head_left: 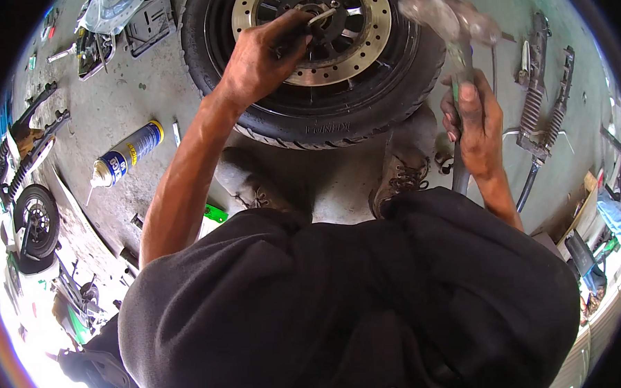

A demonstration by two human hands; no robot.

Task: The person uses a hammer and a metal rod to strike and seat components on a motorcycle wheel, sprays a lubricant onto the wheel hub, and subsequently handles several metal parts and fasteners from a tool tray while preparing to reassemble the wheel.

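A black-tyred motorcycle wheel with a drilled steel brake disc (315, 62) is lying flat on the concrete floor (133, 98) at twelve o'clock. A thin metal punch (317, 18) is being gripped at its hub by the left hand (263, 57). A steel-headed hammer (456, 28) is being clenched, raised, by the right hand (477, 121) at two o'clock. The driving-out appears to be still under way; the hub part is not seen freed. A blue spray can (128, 155) is lying at nine o'clock.

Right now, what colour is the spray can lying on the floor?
Blue and yellow, white nozzle: spray can, head view.
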